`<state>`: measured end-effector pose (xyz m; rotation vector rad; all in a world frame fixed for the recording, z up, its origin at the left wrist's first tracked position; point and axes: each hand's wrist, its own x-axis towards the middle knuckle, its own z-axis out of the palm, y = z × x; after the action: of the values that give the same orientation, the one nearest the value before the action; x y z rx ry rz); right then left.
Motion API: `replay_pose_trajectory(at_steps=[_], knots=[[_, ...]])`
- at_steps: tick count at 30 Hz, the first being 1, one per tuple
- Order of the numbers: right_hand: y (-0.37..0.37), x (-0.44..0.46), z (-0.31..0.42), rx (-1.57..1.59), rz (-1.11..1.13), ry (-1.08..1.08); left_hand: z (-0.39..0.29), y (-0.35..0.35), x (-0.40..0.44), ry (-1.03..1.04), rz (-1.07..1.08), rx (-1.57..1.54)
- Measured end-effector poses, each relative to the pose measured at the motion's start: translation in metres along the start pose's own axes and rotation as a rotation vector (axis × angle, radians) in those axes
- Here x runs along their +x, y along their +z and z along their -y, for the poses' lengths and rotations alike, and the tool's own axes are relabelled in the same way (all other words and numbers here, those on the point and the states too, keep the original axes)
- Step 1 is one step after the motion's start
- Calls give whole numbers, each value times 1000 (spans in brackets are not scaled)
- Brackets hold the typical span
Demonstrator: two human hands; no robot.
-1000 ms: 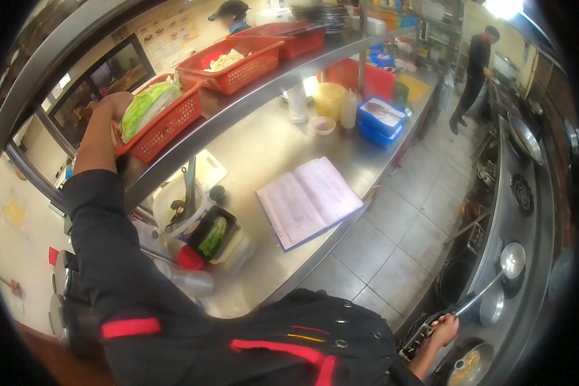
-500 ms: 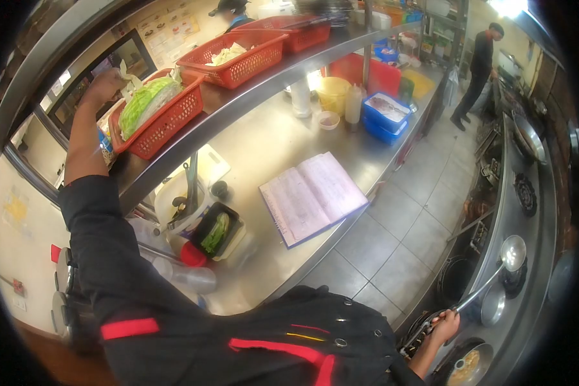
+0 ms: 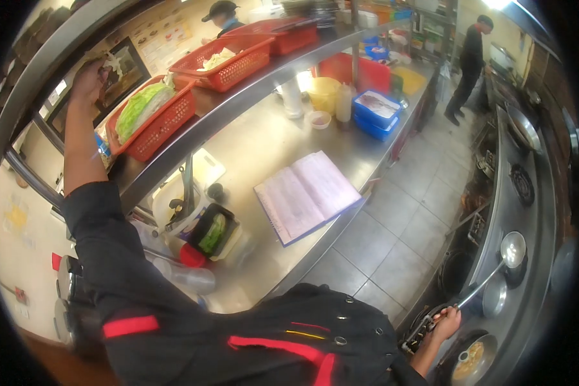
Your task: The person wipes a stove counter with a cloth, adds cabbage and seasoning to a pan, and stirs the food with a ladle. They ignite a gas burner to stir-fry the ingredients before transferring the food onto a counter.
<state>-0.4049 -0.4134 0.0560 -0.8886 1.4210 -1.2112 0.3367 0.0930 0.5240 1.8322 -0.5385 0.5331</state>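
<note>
My left hand (image 3: 91,78) is raised above the shelf, its fingers closed on a pale, crumpled leafy piece (image 3: 113,66) that I cannot identify for certain. Just beneath and to its right, a red plastic basket (image 3: 164,125) holds a cabbage (image 3: 143,109) with light green leaves. At the lower right, my right hand (image 3: 446,321) grips the handle of a long metal ladle (image 3: 513,249). The ladle's round bowl is over the stove (image 3: 489,264). Close to that hand, a pan (image 3: 492,344) contains yellowish-brown food (image 3: 471,360).
More red baskets (image 3: 238,74) line the steel shelf (image 3: 238,96). Below are an open notebook (image 3: 309,196), a dark tray with green leaves (image 3: 213,231), a bucket of utensils (image 3: 196,209) and blue containers (image 3: 376,119). One person (image 3: 469,64) stands in the aisle, another (image 3: 222,16) behind the shelf.
My left hand has risen away from the basket with the pale piece, which was above the cabbage before. The right hand and ladle stay nearly still. The view has shifted slightly.
</note>
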Motion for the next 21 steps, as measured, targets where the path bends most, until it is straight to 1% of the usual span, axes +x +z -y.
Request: replay_pose_trajectory(at_steps=[2, 3, 5, 6, 7, 8, 9, 10, 11, 12, 14, 15, 16, 17, 18, 20, 21], knots=[[-11, 5, -2, -16, -5, 2, -9, 14, 14, -166, 26, -368], [-20, 6, -4, -38, -4, 0, -13, 22, 17, -162, 53, -371], [-37, 8, -2, 12, 15, 45, -60, 67, -23, -98, 6, -484], [-41, 4, 6, -9, 15, 17, -54, 72, -10, -75, 147, -572], [-51, 3, 12, -3, 36, 44, -63, 97, -24, 20, 235, -662], [-64, 18, -1, 27, -6, -26, -60, 114, -24, 14, 300, -710], [-73, 22, 6, 64, -38, 12, -57, 132, -23, 4, 365, -756], [-88, 18, 13, 120, -25, 34, -65, 167, -44, 39, 408, -831], [-108, 18, 15, 66, -65, 7, -78, 206, -62, 65, 457, -910], [-121, 12, 28, 63, -120, 17, -117, 256, -107, 30, 580, -1037], [-166, 2, 32, -83, -177, 1, -131, 342, -157, 76, 879, -1090], [-188, -9, 32, -74, -261, 26, -154, 399, -196, 20, 906, -1105], [-208, -16, 33, -42, -243, 23, -183, 451, -253, -31, 916, -1118], [-228, -22, 33, -11, -219, 11, -213, 491, -321, -56, 1013, -1224], [-250, -26, 33, -5, -276, 18, -245, 528, -391, -88, 1105, -1325], [-278, -50, 29, -175, -327, 16, -283, 596, -496, -255, 1230, -1290], [-291, -60, 28, -212, -355, 77, -328, 599, -562, -646, 1737, -1637]])
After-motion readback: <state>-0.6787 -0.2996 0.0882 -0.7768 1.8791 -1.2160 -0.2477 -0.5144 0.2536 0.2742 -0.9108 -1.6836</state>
